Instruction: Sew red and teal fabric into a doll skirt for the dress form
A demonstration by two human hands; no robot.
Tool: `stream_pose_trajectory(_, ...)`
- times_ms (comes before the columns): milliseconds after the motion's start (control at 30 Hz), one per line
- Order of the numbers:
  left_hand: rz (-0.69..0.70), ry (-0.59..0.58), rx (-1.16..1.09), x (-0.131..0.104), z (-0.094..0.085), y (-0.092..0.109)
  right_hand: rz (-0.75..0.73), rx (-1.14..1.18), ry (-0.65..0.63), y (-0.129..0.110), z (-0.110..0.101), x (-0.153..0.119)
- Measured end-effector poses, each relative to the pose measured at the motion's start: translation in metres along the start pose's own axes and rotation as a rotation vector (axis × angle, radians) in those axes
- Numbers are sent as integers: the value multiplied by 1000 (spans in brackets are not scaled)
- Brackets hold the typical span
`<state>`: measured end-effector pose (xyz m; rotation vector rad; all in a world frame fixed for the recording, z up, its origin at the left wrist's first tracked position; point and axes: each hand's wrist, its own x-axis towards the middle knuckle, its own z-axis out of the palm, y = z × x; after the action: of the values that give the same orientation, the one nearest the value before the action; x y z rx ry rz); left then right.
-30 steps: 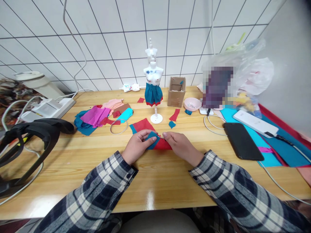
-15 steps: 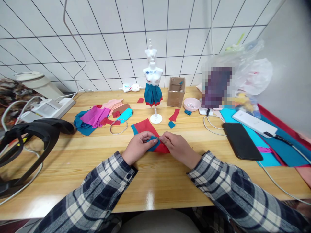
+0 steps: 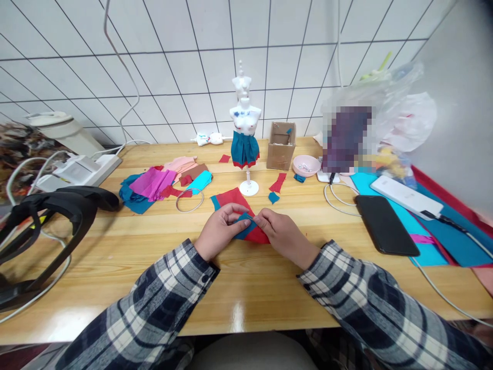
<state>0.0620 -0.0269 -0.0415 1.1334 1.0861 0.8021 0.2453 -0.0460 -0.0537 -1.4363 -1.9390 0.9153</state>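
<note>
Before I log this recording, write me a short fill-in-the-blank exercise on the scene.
The left hand and right hand hold a blue and ____ cloth.
The front mannequin wears a ____.
Just right of the cardboard box stands a pink ____.

Missing words: red; skirt; bowl.

Back wall [image 3: 173, 77]: white tiles, thin dark lines between. Right wall [image 3: 462, 103]: smooth, pale grey, meets tiles at corner. White cord [image 3: 115, 46] hangs down in front of tiles on left; another white cord [image 3: 339, 51] runs down on right. Wide wooden table [image 3: 246, 288]: yellow-brown, shiny, wavy lines in wood, far edge by tiles. Light makes white shiny spots on near part. Under near edge: dark.
</note>
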Motion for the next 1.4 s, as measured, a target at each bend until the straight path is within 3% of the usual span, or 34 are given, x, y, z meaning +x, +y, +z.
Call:
stream_pose_trajectory(233,32,57,-32,1,-2,-3,4,62,28,-2,3,-1)
stream_pose_trajectory(1067,74,79,-97,1,-4,-3,-1,86,-11,-4,3,-3)
stream_pose_trajectory(1400,88,94,-122,0,-2,-2,105,124,-21,-6,2,-4)
